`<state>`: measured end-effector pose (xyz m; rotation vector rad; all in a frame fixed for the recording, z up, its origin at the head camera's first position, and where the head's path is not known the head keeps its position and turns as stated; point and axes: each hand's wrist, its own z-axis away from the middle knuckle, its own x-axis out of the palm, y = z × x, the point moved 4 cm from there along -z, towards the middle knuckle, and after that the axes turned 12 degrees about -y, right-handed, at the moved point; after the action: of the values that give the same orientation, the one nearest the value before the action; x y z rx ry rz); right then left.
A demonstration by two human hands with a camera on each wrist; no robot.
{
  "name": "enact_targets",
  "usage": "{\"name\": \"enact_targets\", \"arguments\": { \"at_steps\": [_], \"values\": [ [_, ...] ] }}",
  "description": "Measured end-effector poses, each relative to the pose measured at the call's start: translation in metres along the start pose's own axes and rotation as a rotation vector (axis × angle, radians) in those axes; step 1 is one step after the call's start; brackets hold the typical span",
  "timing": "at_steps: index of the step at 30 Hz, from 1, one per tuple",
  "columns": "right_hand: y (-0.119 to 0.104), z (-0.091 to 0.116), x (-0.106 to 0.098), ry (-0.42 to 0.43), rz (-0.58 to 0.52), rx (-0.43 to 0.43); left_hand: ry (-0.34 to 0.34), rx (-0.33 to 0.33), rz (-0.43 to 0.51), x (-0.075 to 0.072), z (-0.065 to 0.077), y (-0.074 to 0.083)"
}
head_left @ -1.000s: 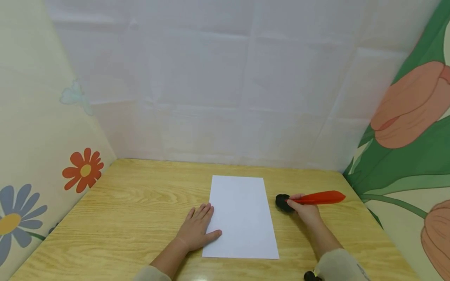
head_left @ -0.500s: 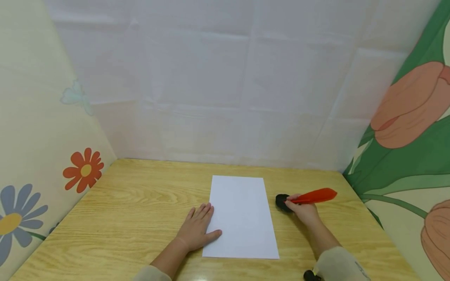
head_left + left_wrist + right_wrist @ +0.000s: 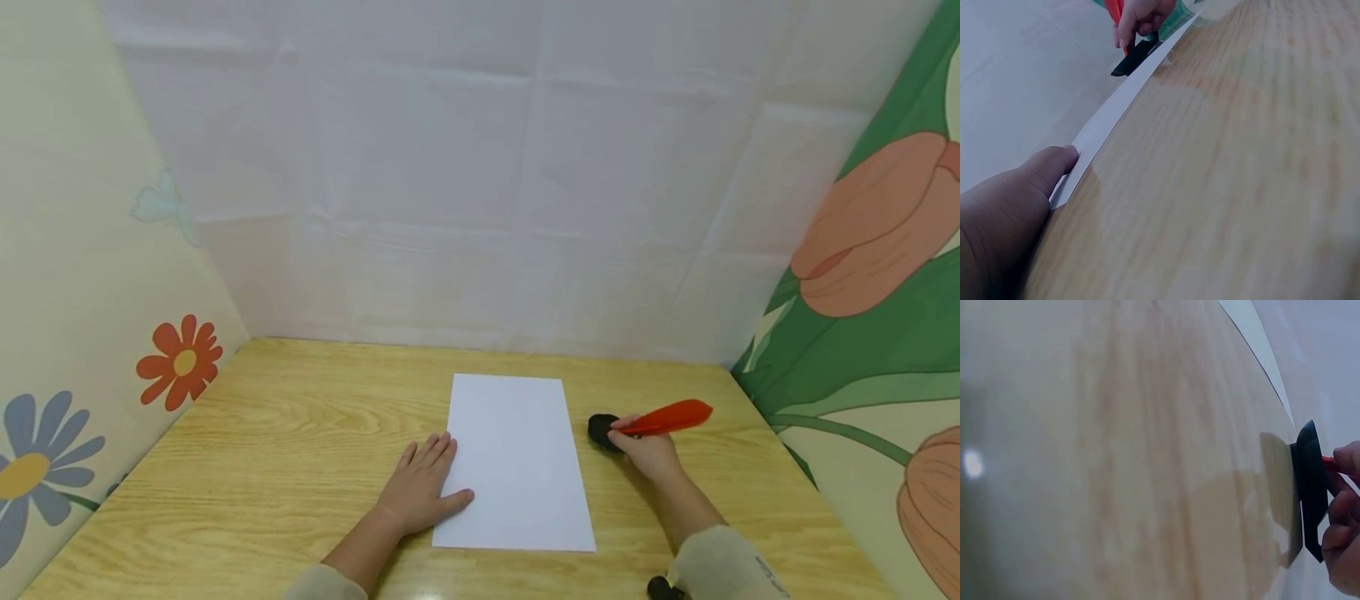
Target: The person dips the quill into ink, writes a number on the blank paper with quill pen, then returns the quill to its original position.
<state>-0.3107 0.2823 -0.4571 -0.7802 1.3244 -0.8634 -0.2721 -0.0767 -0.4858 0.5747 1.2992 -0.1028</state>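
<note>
A white sheet of paper lies on the wood-grain table. My left hand rests flat on its left edge, fingers spread and thumb stretched over the paper. To the right of the sheet, my right hand pinches a red feather quill pen near its lower end. The plume points to the right and slightly away from me. Beneath the quill's tip sits a small black dish; in the right wrist view the dish looks low and wide-rimmed. The quill's tip is hidden behind my fingers and the dish.
A small black round object shows at the bottom edge beside my right sleeve. White cloth hangs behind the table. Flower-printed panels stand at the left and right.
The quill's plume has swung to the left and a little upward as my right hand shifts slightly over the dish. My left hand and the paper stay put.
</note>
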Motion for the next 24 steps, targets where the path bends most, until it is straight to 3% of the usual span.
{"name": "enact_targets", "arguments": {
  "at_steps": [8,12,24],
  "values": [
    [-0.005,0.0,-0.002,0.049,-0.01,0.021,0.015,-0.004,-0.004,0.0,0.0,-0.002],
    [-0.013,-0.001,0.001,0.056,-0.08,0.041,0.009,-0.003,0.007,-0.001,0.002,-0.001],
    [-0.043,-0.013,0.037,0.017,-0.187,-0.04,-0.011,-0.005,0.025,-0.005,0.004,0.005]
  ]
}}
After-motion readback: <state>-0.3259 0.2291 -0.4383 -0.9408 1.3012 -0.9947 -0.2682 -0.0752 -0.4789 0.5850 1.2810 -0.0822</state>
